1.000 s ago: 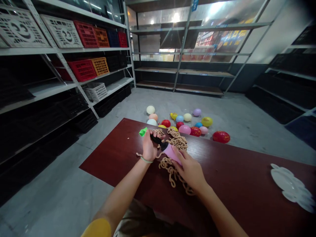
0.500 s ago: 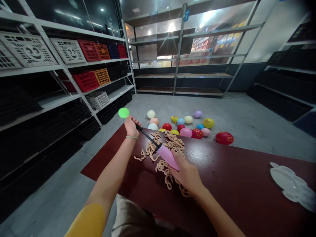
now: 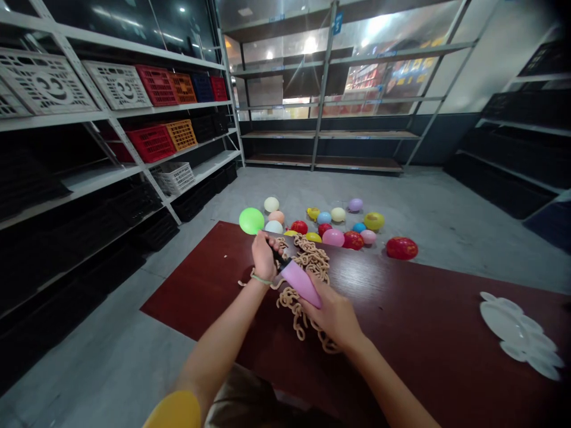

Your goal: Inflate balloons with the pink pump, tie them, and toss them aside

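A pink hand pump (image 3: 300,282) with a black end is held between my two hands above the table. My right hand (image 3: 332,312) is wrapped round its pink barrel. The fingers of my left hand (image 3: 266,257) are closed round the black handle end, close to the barrel. A bright green balloon (image 3: 251,220) stands out just beyond my left fingers; its neck is hidden by the hand. Under the pump, tan twisted cords (image 3: 312,257) lie in a loose heap on the dark red table (image 3: 401,321).
Several balloons, among them a red one (image 3: 402,248) and a purple one (image 3: 355,205), lie on the floor past the table's far edge. White scalloped plates (image 3: 513,327) rest at the table's right. Shelves with crates (image 3: 156,85) stand at the left.
My left hand has moved right and down towards the barrel, pushing the black rod in. The green balloon has moved right with it and looks larger. My right hand has hardly moved.
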